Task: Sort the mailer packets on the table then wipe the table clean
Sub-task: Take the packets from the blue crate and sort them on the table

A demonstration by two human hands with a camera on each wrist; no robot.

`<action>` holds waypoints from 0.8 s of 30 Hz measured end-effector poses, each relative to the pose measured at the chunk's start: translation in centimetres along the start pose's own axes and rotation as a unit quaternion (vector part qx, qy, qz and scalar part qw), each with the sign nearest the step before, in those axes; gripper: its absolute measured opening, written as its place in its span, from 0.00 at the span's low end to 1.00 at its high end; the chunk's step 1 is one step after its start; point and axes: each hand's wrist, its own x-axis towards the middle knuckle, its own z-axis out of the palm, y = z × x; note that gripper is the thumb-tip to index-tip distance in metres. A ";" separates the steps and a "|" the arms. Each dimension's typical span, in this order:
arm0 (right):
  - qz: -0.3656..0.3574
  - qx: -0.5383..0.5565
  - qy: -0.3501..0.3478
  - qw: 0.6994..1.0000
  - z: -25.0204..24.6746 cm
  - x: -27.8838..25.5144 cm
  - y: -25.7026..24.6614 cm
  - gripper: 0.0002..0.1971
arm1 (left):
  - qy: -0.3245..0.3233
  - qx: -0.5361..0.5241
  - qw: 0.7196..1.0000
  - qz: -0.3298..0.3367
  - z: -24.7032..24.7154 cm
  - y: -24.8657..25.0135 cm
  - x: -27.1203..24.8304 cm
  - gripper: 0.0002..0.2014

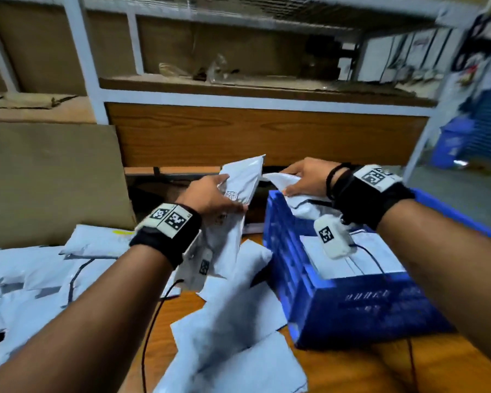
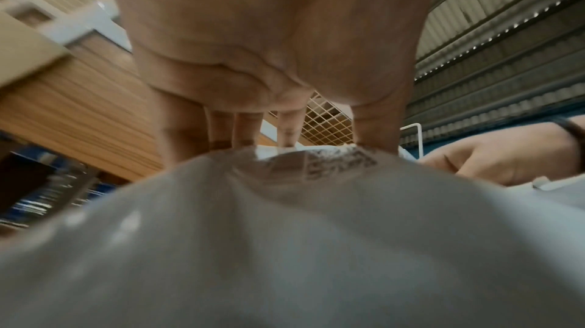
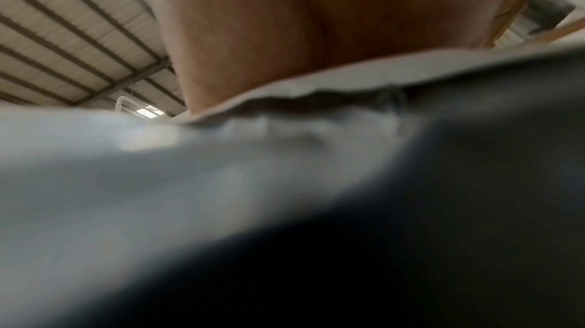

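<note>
My left hand (image 1: 210, 194) grips a white mailer packet (image 1: 238, 182) with a printed label, held up above the wooden table (image 1: 338, 370). In the left wrist view the same packet (image 2: 285, 233) fills the lower frame, with fingers (image 2: 243, 128) and thumb pinching its top edge. My right hand (image 1: 304, 177) holds another white packet (image 1: 301, 202) over the far end of a blue crate (image 1: 352, 307). The right wrist view is blurred; the packet (image 3: 158, 183) covers most of it, and the right hand's fingers are hidden there. Several white packets (image 1: 26, 285) lie heaped at the left, others (image 1: 233, 321) in front.
The blue crate holds flat white packets (image 1: 360, 256). A cardboard sheet (image 1: 48, 177) leans at the back left. A metal shelf unit (image 1: 238, 97) with a wooden panel stands behind the table. Black cables (image 1: 150, 330) trail from both wrist cameras. A blue bin (image 1: 454, 140) stands far right.
</note>
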 end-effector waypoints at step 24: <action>-0.050 -0.199 -0.232 0.951 3.1 3.8 30.0 0.19 | -0.220 0.364 0.900 -0.097 27.2 16.6 14.1 0.44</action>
